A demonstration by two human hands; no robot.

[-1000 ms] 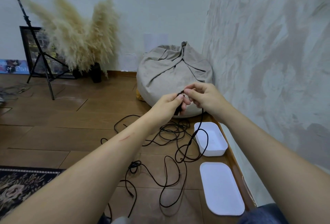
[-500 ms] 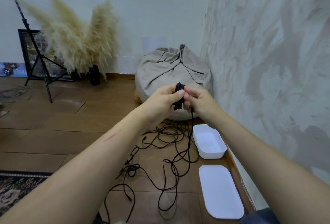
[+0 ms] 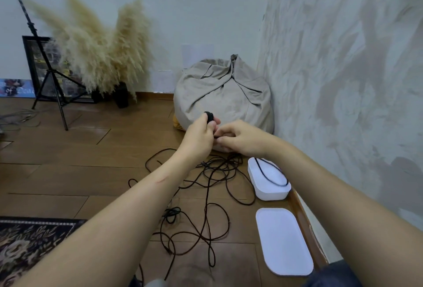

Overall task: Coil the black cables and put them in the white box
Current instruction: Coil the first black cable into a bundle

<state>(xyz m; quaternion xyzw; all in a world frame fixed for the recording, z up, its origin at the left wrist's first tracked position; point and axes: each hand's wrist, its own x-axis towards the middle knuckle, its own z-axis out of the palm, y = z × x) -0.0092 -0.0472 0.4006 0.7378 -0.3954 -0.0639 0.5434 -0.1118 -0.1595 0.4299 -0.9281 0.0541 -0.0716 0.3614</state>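
Right hand (image 3: 242, 141): pinches cable (image 3: 206, 206), which lies mostly loose on floor (image 3: 68, 172), one loop over box (image 3: 270, 195). Left hand (image 3: 201, 135): grips small coil (image 3: 209, 116), raised beyond. Handling, suggested: feed slack evenly, lay turns tight, lift stray loop clear before pulling.

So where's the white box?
In the head view, the box sits on the floor at the right, beside the wall, between the beanbag and the lid.
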